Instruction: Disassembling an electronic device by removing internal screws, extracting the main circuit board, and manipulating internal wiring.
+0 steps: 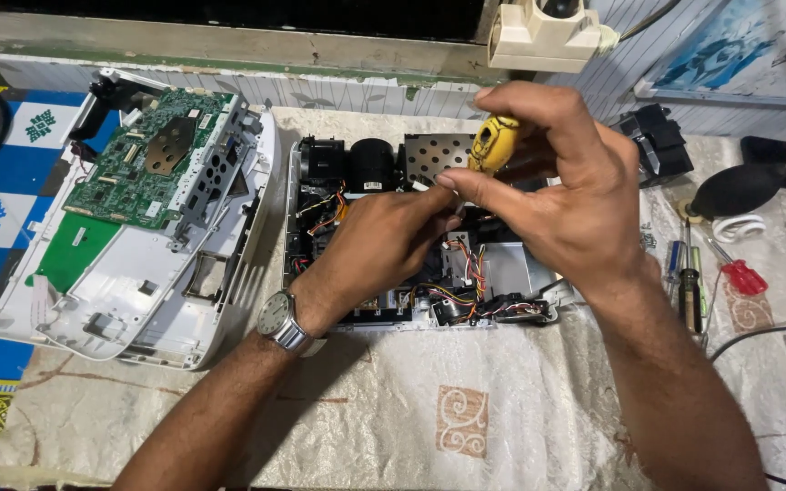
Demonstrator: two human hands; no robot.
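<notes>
Cloth-covered surface: mid-surface lies the opened chassis (429,236), wiry, fragile; lift by its rim. Right hand (557,182) is clamped on a yellow screwdriver (495,144); left hand (384,241) pinches at its tip.

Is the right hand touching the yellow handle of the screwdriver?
Touching. The head view shows the right hand with its fingers closed around the yellow screwdriver handle, above the opened white device.

Yellow-handled screwdriver (495,143) upright over opened projector (429,227)
</notes>
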